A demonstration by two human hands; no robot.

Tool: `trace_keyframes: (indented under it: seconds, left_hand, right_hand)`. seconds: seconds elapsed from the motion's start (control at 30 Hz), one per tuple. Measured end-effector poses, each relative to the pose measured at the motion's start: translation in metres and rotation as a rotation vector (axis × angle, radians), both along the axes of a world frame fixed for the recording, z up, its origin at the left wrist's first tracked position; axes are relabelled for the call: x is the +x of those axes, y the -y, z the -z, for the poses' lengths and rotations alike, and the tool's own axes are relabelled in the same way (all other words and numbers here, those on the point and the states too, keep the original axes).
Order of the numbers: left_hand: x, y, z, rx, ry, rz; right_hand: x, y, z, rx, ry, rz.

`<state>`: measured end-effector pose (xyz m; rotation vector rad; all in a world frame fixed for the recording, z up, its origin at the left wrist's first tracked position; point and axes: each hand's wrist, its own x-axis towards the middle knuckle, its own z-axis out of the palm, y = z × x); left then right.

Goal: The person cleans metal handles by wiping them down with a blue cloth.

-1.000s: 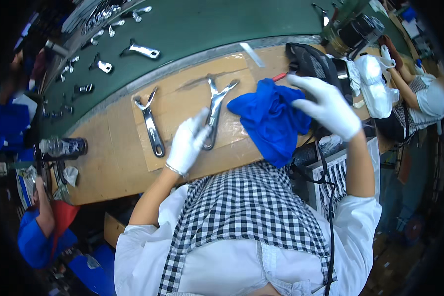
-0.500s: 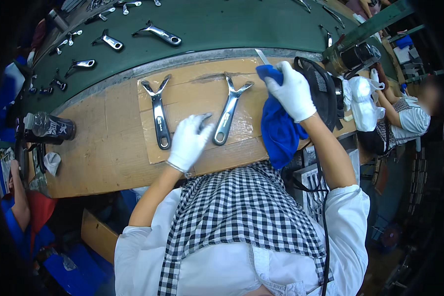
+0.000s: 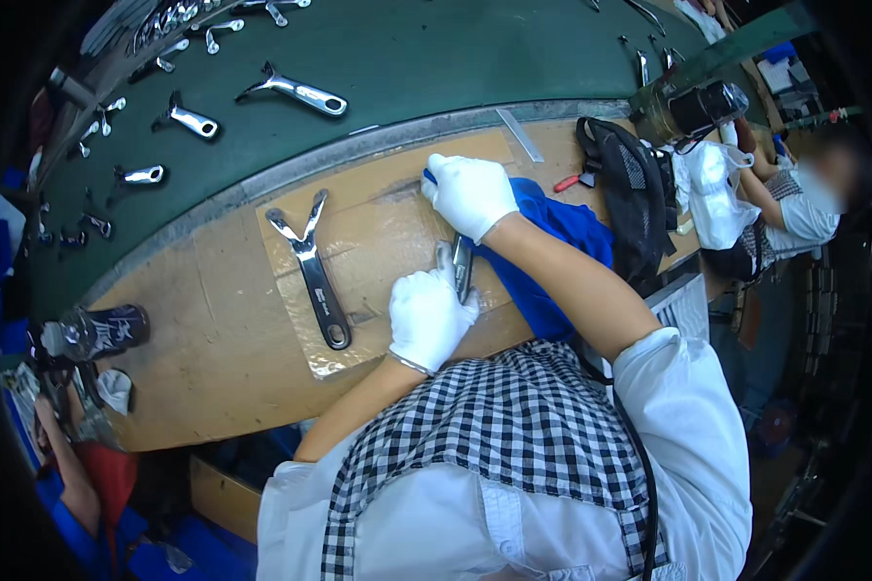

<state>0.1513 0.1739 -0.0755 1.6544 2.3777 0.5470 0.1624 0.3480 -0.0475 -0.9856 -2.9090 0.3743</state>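
My left hand [image 3: 430, 315], in a white glove, is closed round the lower part of a shiny Y-shaped metal arm [image 3: 463, 263]. Over that arm's upper part, my right hand [image 3: 473, 197], also gloved, grips a bunched blue cloth [image 3: 547, 247]. The cloth's loose end trails to the right under my forearm. Hand and cloth hide the forked end. Left of my hands, a second Y-shaped metal arm [image 3: 316, 276] lies flat on the cardboard [image 3: 378, 228], fork away from me, its holed end towards me.
Several similar metal parts [image 3: 305, 92] lie on the green surface [image 3: 436, 68] beyond the bench. A flat metal strip [image 3: 520, 136], a small red-handled tool [image 3: 574, 181] and a black mesh bag [image 3: 635, 194] are at right. A dark bottle [image 3: 111, 329] lies left. Other people are at both sides.
My right hand has brought the blue cloth left onto the right-hand metal arm. My left hand has moved right and taken hold of that arm. The red-handled tool is now uncovered.
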Motion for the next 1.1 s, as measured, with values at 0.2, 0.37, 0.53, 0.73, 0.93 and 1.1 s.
trace_keyframes:
  seconds: [0.2, 0.37, 0.53, 0.73, 0.93, 1.1]
  left_hand:
    - [0.007, 0.004, -0.004, 0.003, -0.109, 0.043]
    - [0.005, 0.000, 0.001, -0.060, -0.103, 0.000]
    - [0.011, -0.001, -0.015, -0.055, -0.120, 0.011]
    - [0.009, -0.009, -0.023, -0.168, -0.008, -0.058]
    - [0.017, -0.018, -0.028, -0.064, -0.132, -0.008]
    - [-0.012, -0.010, -0.013, 0.051, 0.220, -0.111]
  right_hand:
    - [0.010, -0.047, 0.017, 0.085, -0.198, -0.097]
    - [0.034, -0.018, 0.003, 0.062, -0.249, -0.186]
    - [0.028, -0.002, 0.003, -0.017, -0.176, -0.003]
    - [0.060, -0.060, 0.008, -0.034, -0.166, 0.045]
    - [0.116, -0.033, -0.019, -0.083, -0.206, -0.112]
    - [0.138, -0.010, -0.006, 0.150, -0.136, -0.395]
